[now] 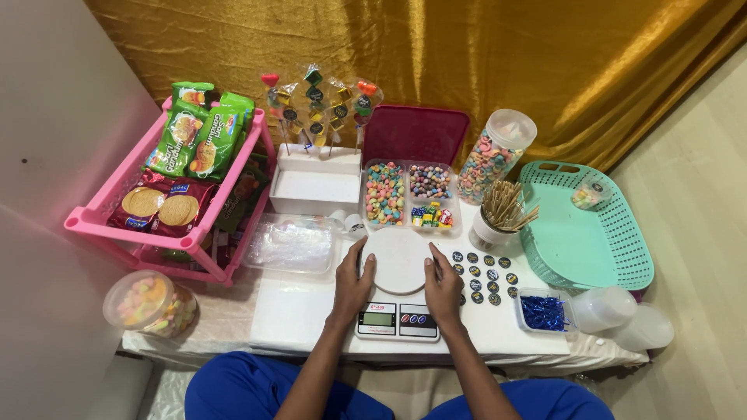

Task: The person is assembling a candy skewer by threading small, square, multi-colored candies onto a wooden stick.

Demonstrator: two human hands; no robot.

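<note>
Both hands, left [352, 284] and right [443, 289], open, flat beside scale [398, 311] plate [398, 259]; may tip cup [492, 229] right of scale if nudged.

Pink plastic rack [101, 222] holds green snack packets [194, 136] | clear compartment tray [408, 194] of coloured candies | white cup of wooden sticks [502, 214] | mint green plastic basket [615, 257] at right
</note>
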